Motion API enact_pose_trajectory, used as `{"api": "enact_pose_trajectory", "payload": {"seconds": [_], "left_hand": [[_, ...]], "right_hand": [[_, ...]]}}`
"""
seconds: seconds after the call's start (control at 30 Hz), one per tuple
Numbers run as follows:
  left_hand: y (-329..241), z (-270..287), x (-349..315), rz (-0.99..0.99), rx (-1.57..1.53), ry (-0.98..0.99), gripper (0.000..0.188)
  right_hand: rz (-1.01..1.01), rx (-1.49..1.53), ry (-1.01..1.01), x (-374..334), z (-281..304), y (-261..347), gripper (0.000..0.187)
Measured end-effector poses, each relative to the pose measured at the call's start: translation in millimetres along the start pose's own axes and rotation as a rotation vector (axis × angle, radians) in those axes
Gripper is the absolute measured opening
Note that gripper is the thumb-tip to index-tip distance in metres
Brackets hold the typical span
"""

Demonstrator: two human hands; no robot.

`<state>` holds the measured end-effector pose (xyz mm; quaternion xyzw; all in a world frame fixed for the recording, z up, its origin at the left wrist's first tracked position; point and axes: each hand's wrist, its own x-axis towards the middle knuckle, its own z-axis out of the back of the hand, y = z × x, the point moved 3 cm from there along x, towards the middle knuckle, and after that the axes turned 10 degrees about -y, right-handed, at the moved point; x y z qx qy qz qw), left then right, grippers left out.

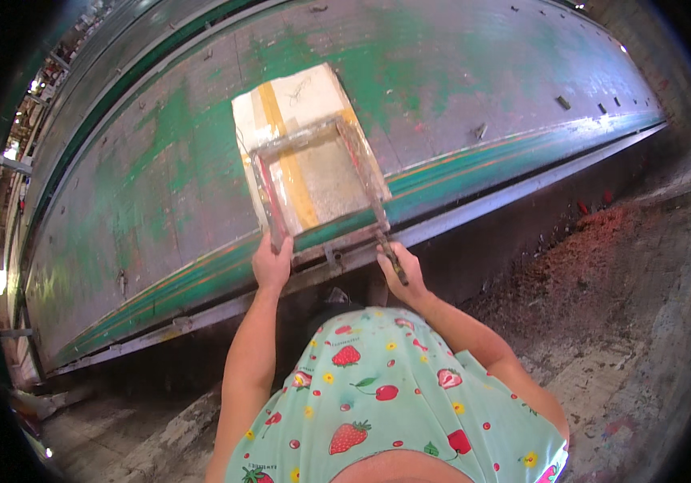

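Observation:
A worn rectangular frame (348, 153) with a see-through, greyish middle tilts up from the near edge of a long table. My left hand (272, 262) grips its lower left corner, thumb on top. My right hand (403, 274) is closed around a dark, stained bar (392, 256) at the frame's lower right corner; whether the bar belongs to the frame, I cannot tell. Beneath and beyond the frame lies a white board (305, 92) with yellow-brown tape strips, partly visible through the frame's middle.
The long table (176, 173) is stained green and grey. A metal rail (522, 173) runs along its near edge, with small metal stops (563, 103) at the right. Reddish debris (579, 249) litters the concrete floor (643, 322) at the right. Another long table (112, 56) stands beyond.

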<state>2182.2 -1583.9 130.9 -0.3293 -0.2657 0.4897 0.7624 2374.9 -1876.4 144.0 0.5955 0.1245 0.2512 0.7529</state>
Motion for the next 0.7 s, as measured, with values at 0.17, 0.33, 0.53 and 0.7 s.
{"api": "enact_pose_trajectory", "payload": {"seconds": [0.17, 0.33, 0.53, 0.7], "left_hand": [[8, 1, 9, 0.071, -0.068, 0.128, 0.067], [-10, 13, 39, 0.116, -0.205, 0.259, 0.064], [-51, -2, 79, 0.072, -0.336, 0.293, 0.071], [-117, -51, 72, 0.049, -0.006, 0.295, 0.092]], "right_hand": [[0.109, 0.009, -0.115, 2, 15, 7, 0.018], [0.117, -0.104, -0.196, 3, 35, 23, 0.017], [0.056, -0.180, -0.203, 10, 66, 24, 0.018], [0.086, -0.149, -0.231, 34, 88, 10, 0.022]]}}
